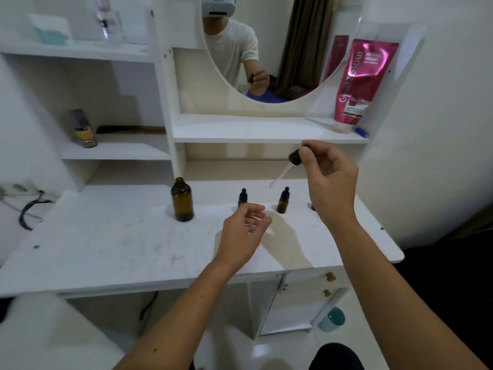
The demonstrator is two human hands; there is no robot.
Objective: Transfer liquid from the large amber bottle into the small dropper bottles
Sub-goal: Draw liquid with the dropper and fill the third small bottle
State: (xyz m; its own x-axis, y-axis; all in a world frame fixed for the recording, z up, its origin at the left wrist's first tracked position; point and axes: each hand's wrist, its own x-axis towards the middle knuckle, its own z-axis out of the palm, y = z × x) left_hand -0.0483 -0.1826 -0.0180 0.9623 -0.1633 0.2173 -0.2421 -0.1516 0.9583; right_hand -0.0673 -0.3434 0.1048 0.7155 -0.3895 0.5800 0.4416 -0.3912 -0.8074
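**Dropper held above the vanity top, amber bottles standing below**

The white vanity table (112, 244) carries all the glassware on its bare top, with a shelf unit and a round mirror (266, 62) rising behind it. A pink pouch (365, 76) leans on the upper shelf at right. The large amber bottle (182, 200) stands upright and uncapped at the left of the group, well apart from both hands. The right hand (330, 188) is raised above the table, its thumb and fingers pinching the black bulb of a dropper (286, 166), whose glass tube slants down and to the left, its tip in the air between 2 small bottles. The left hand (245, 231) hovers low over the table, fingers loosely curled and holding nothing. Just beyond it stands 1 small dropper bottle (242, 196), capped and partly hidden by the fingers. A second small dropper bottle (283, 201), also capped, stands to its right. A further dark object is mostly hidden behind the right wrist and cannot be identified.
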